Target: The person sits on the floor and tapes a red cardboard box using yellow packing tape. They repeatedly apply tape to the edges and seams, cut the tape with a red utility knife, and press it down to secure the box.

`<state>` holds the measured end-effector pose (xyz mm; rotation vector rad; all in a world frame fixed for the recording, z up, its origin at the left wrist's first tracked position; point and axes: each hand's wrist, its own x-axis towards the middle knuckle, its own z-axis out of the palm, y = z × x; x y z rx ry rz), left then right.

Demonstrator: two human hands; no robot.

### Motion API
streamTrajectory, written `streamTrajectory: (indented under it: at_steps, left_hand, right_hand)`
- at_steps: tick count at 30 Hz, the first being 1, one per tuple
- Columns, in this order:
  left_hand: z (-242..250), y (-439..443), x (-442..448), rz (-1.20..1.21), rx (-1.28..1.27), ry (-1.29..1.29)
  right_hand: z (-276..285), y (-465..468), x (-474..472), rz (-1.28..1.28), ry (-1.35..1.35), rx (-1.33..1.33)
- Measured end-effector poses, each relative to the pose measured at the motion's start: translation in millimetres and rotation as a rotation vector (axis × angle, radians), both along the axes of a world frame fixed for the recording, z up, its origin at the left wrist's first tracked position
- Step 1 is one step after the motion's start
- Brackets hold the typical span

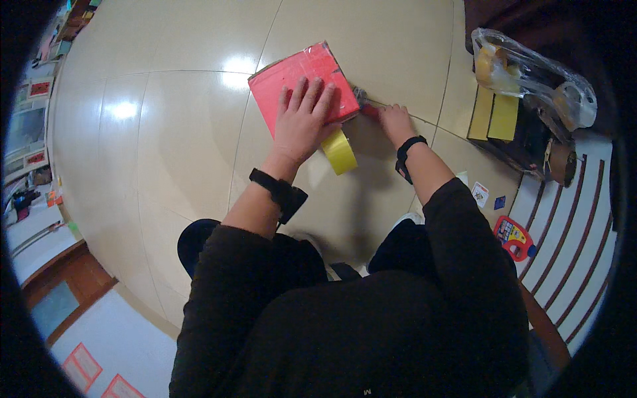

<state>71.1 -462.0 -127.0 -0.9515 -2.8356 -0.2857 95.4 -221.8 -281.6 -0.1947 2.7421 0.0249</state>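
Note:
A red box (303,69) sits on the tiled floor, its edges worn. Flat on its top lies my left hand (303,109), fingers spread, with the thumb by the near edge. My right hand (396,122) is closed around the red handle (371,111) of a tool at the box's right corner. The tool's grey end (359,94) is blurred against the box's side, so its exact kind is unclear. Just below the box, near my left thumb, is what looks like a roll of yellow tape (340,151).
At the right, tape rolls in a clear plastic bag (535,74) rest on a dark box (512,154) beside yellow panels (502,117). Small cards (479,194) and a red bottle (515,239) lie near a white slatted surface (562,263). Wooden furniture (74,281) stands left.

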Motion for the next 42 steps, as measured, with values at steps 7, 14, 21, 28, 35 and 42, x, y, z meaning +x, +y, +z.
streamTrajectory:
  at_steps: [7,14,21,28,35,42]
  left_hand:
    - [18.3,-30.4,60.3,0.420,0.483,-0.400]
    - [-16.5,34.2,92.5,0.673,0.963,-0.893]
    - [-39.0,47.1,91.0,0.792,1.454,-0.979]
    - [-50.1,44.0,77.0,0.837,1.425,-0.996]
    - [-60.0,36.6,72.4,0.857,1.264,-0.901]
    - [-64.1,27.6,69.7,0.784,1.144,-0.932]
  right_hand:
    - [41.0,35.0,-3.2,-0.089,0.004,-0.143]
    - [137.5,80.5,-13.8,-0.131,-0.094,-0.022]
    - [236.9,90.6,-4.0,-0.163,-0.358,-0.445]
    - [261.0,50.0,-2.4,-0.218,-0.474,-0.697]
    - [245.8,32.9,-10.6,-0.169,-0.484,-0.746]
    - [235.1,26.7,-11.0,-0.102,-0.514,-0.736]
